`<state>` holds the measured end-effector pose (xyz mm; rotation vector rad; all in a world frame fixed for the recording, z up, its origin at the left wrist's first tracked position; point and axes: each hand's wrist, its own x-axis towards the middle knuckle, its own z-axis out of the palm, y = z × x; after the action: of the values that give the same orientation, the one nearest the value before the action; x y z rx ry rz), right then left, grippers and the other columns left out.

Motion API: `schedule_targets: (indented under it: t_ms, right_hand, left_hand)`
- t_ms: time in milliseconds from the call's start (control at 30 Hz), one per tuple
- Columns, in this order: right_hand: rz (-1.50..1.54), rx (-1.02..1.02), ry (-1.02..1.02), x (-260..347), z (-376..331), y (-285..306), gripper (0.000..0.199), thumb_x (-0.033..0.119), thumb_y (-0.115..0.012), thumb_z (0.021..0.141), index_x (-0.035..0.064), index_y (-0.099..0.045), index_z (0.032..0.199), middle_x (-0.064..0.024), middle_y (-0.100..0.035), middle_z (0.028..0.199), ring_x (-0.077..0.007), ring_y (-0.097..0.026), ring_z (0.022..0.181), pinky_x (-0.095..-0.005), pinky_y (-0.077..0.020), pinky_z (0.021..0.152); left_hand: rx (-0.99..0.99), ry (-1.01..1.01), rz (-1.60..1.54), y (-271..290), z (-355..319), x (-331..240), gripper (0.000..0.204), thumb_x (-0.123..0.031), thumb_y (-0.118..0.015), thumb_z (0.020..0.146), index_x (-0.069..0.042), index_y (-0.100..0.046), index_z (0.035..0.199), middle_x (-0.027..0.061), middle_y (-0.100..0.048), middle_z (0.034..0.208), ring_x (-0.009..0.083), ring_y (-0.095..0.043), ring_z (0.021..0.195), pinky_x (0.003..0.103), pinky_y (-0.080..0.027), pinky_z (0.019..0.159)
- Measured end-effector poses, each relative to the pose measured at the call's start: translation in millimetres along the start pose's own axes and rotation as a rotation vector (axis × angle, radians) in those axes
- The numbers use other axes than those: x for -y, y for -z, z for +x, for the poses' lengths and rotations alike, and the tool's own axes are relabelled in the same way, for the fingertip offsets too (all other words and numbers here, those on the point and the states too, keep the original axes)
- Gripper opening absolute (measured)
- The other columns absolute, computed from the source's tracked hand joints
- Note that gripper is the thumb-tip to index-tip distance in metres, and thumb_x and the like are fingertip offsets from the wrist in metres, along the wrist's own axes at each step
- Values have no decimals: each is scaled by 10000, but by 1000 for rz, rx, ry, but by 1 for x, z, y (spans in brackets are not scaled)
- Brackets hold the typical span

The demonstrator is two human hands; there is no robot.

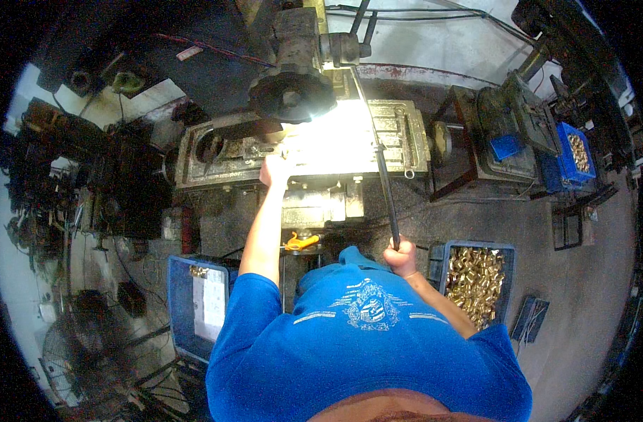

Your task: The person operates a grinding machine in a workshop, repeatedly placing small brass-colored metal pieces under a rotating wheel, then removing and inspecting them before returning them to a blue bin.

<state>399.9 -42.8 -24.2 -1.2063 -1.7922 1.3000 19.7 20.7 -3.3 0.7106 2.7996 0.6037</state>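
My right hand (401,257) is wrapped round the dark grip at the lower end of a long lever (383,179). That lever slants down toward me from the machine's upper part. My left hand (274,169) is closed at the front edge of the metal machine table (223,172), just under the round dark machine head (292,95). Whatever its fingers hold is lost in the glare and behind the hand. A very bright light washes out the middle of the table beside it.
A blue bin of brass-coloured metal fittings (475,285) stands by my right arm. Left of me is another blue bin (179,309) with a few similar pieces. An orange-yellow handle (302,242) sits below the table. Farther right is a blue crate (573,160) of parts.
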Motion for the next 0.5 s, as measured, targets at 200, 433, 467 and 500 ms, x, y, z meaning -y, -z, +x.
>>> schedule_targets:
  t_ms: [200, 433, 467, 500]
  right_hand:
    - [6, -1, 14, -13, 1, -2, 101, 62, -509, 744, 89, -483, 649, 49, -429, 574, -69, -406, 533, -258, -339, 457]
    - [29, 7, -37, -25, 1, -5, 110, 78, -495, 784, 90, -494, 674, 46, -435, 573, -68, -408, 526, -261, -350, 460]
    - [36, 6, -53, -25, 1, -5, 97, 80, -500, 773, 86, -493, 676, 39, -436, 570, -73, -409, 523, -266, -351, 459]
    - [43, 6, -69, -25, 2, -5, 85, 83, -505, 762, 82, -492, 678, 32, -436, 567, -77, -410, 519, -271, -352, 458]
  left_hand:
    - [22, -10, -32, 2, -1, 0, 502, -580, -642, 655, -79, -673, 680, 112, -668, 773, 263, -650, 718, 374, -506, 628]
    - [-28, -9, -28, -1, -1, 0, 516, -587, -633, 663, -74, -671, 691, 111, -666, 752, 260, -651, 702, 375, -508, 619]
    - [-26, -23, -20, -2, 0, 2, 517, -590, -629, 665, -75, -671, 692, 110, -666, 749, 259, -651, 700, 374, -509, 616]
    - [-24, -38, -12, -3, 1, 3, 518, -592, -625, 668, -77, -671, 693, 110, -666, 746, 259, -651, 699, 373, -509, 613]
